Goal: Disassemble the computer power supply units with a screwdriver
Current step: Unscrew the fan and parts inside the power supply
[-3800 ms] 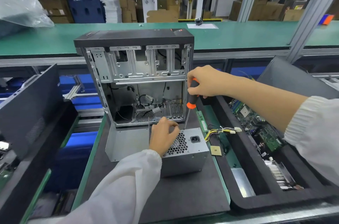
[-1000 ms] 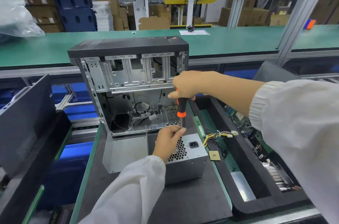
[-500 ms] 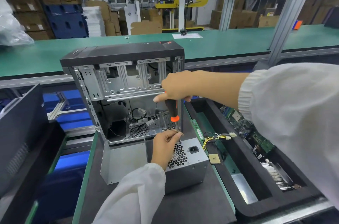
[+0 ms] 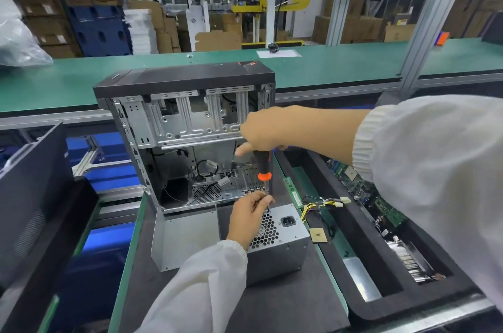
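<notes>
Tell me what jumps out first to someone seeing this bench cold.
Dead centre, the right hand grips an orange-and-black screwdriver upright, tip down at the far top edge of a grey power supply unit, where the left hand pinches at the tip. Right behind stands an open, stripped computer case. To the right, a black foam tray holds circuit boards.

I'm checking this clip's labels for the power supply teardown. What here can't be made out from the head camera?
- Screwdriver tip and the screw it meets: hidden behind the left hand's fingers at the power supply unit top edge.
- Screwdriver handle top: covered by the right hand.
- Circuit boards in the black foam tray: partly hidden by the right sleeve; parts too small to identify.
- Far background: blurred.
</notes>
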`<move>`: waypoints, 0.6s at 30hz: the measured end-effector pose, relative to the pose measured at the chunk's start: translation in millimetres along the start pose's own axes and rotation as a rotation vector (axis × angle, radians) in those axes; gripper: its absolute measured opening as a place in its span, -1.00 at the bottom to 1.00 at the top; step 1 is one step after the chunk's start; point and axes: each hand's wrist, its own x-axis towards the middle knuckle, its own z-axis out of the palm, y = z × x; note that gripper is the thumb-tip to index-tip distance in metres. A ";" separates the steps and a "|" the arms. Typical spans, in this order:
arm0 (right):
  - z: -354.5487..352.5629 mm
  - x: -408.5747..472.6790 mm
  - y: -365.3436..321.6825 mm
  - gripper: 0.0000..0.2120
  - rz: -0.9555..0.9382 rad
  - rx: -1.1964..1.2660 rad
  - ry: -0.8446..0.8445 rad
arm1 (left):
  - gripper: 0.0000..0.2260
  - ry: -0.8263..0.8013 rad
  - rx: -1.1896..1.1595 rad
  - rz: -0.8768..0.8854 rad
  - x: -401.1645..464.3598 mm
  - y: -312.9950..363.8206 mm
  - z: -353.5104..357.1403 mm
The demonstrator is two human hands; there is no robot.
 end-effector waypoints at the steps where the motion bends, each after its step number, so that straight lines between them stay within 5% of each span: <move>1: 2.1 0.6 0.0 -0.54 -0.037 -0.079 0.022 | -0.86 -0.006 -0.003 0.003 -0.2 0.2 0.0; 4: -1.9 1.3 11.6 -0.84 -0.101 0.047 -0.125 | -0.86 -0.017 -0.033 0.013 -1.6 1.3 0.2; 7: -9.7 -2.6 22.4 -0.51 -0.104 0.298 -0.225 | -0.89 -0.013 -0.005 0.009 -1.1 2.2 1.6; 10: -5.0 -7.6 15.8 -0.33 0.099 0.242 -0.188 | -0.89 -0.005 0.007 0.008 -1.8 2.6 2.6; 12: 3.5 -9.1 9.2 -0.38 0.122 0.149 -0.140 | -0.89 -0.001 0.011 0.017 -2.2 2.1 2.7; 16: 3.9 -5.7 11.5 -0.79 -0.095 0.122 -0.098 | -0.91 0.008 -0.009 0.026 -1.2 0.9 2.4; 18: -0.7 -7.1 16.3 -0.58 -0.140 0.258 -0.168 | -0.89 0.005 -0.004 0.039 -1.2 0.7 2.3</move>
